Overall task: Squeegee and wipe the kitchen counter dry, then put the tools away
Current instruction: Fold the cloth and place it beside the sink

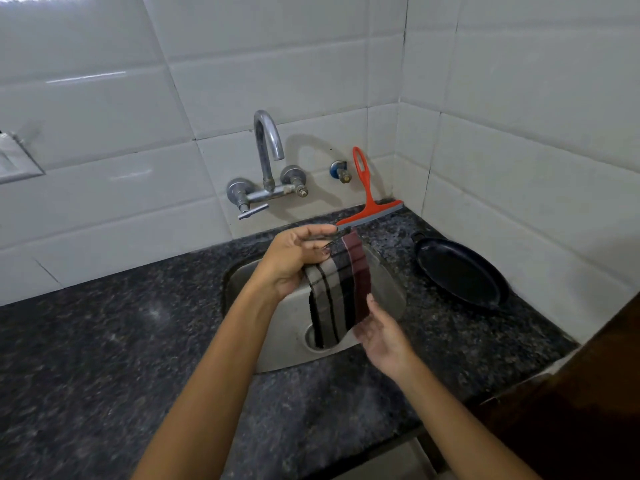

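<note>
Cloth [341, 289] hangs over the sink [388, 289], held up by my left hand [291, 261]. Thumb and fingers are curled round its top edge, bunching it there, so the rest drops free toward the drain. Reads as a deliberate hold: any drip goes in the basin, not back on the counter [104, 341].

Right hand [382, 332] is at the cloth's lower right edge, palm up, fingers loosely spread. Fingertips touch or nearly touch the hem; can't tell if anything is pinched. My guess: steadying the bottom to fold or wring it.

Cloth look: striped weave, pale grey ground with dark bands, one wide maroon band down the right side. Folded or doubled, hangs fairly flat with a slight curl at the lower corner. Wet or dry, can't tell.

Squeegee [369, 202] is parked at the back of the counter, just right of the tap [266, 157]. Blade edge is down on the stone, orange handle leaning up against the wall tiles. Nobody is touching it. Looks put away, or at least out of the way.

Black pan [462, 275] sits on the counter to the right of the sink, near the corner wall, apart from both tools.

Counter is dark speckled stone; no obvious pooled water. Judgement: squeegee step is done and the cloth is the tool in hand.
</note>
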